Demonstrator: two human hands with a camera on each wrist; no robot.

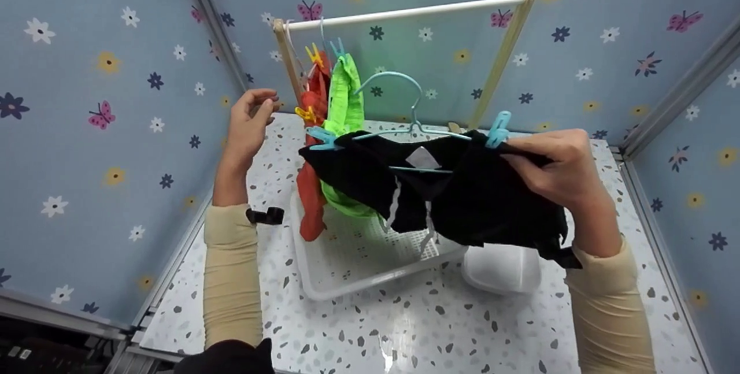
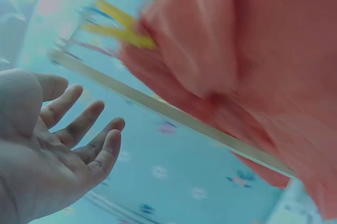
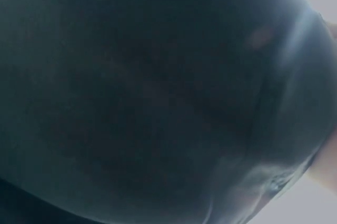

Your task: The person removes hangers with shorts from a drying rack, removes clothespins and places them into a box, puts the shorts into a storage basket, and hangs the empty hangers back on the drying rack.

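Note:
In the head view my right hand [image 1: 558,169] pinches the shoulder end of a black garment [image 1: 497,195] between thumb and fingers. The garment hangs on a light blue hanger [image 1: 413,114], fixed by a blue clothespin [image 1: 498,130] at the right and another blue clothespin [image 1: 322,137] at the left. White drawstrings dangle from its middle. My left hand [image 1: 250,128] is raised left of the rack, holding nothing, its fingers loosely bent. Close by it hangs a red garment [image 2: 210,50] with a yellow clothespin [image 2: 124,27]. Black cloth [image 3: 158,98] fills the right wrist view and hides the fingers.
A rack with a white rod [image 1: 404,13] and wooden legs stands at the back. A bright green garment [image 1: 346,96] hangs beside the red one. Below are a white basket [image 1: 376,281] and a white container [image 1: 502,270] on the speckled table [image 1: 404,333]. Patterned panels enclose the sides.

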